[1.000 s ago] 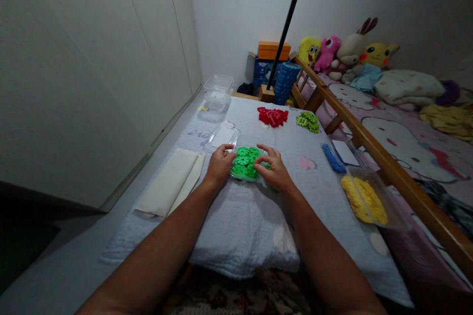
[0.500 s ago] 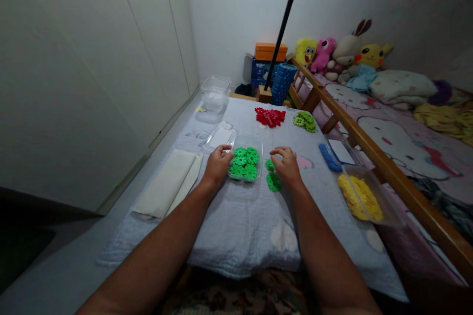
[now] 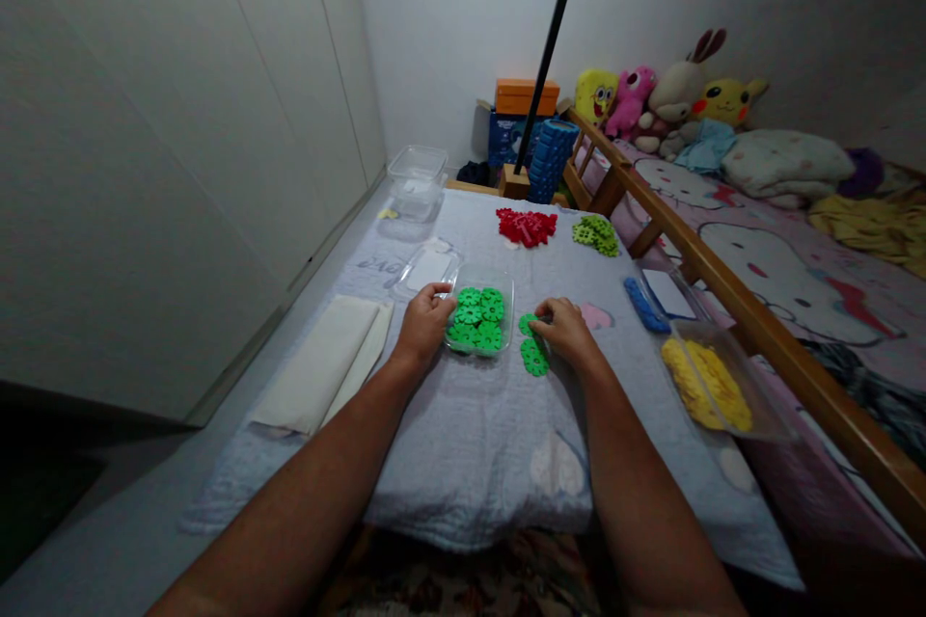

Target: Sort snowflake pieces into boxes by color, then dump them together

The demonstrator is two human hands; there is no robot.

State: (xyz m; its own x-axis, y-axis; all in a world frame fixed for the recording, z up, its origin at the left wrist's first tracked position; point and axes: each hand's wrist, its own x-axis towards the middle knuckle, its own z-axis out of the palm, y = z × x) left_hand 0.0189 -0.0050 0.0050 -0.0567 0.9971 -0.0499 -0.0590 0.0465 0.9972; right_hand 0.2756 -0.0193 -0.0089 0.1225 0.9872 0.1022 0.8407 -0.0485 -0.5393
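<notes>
My left hand (image 3: 428, 316) grips the left rim of a clear plastic container (image 3: 474, 274). Inside it, green snowflake discs (image 3: 479, 318) with notched edges lie in overlapping rows. To the right of the container, my right hand (image 3: 565, 326) has thumb and fingers pinched at the edge of a loose green snowflake disc (image 3: 528, 325) on the cloth. Just below that one, more green snowflake discs (image 3: 534, 358) lie overlapping. A clear lid (image 3: 425, 272) rests flat behind my left hand.
Red pieces (image 3: 527, 228) and lime-green pieces (image 3: 595, 235) lie in piles at the back. On the right are blue pieces (image 3: 646, 307) and a container of yellow pieces (image 3: 707, 386). Clear boxes (image 3: 418, 185) stand back left, folded cloth (image 3: 318, 362) nearer. A wooden bed rail (image 3: 723, 260) borders the right.
My right hand has come down onto the upper loose green disc, and its fingers have closed together. My left hand stays on the container's rim. The view has shifted slightly.
</notes>
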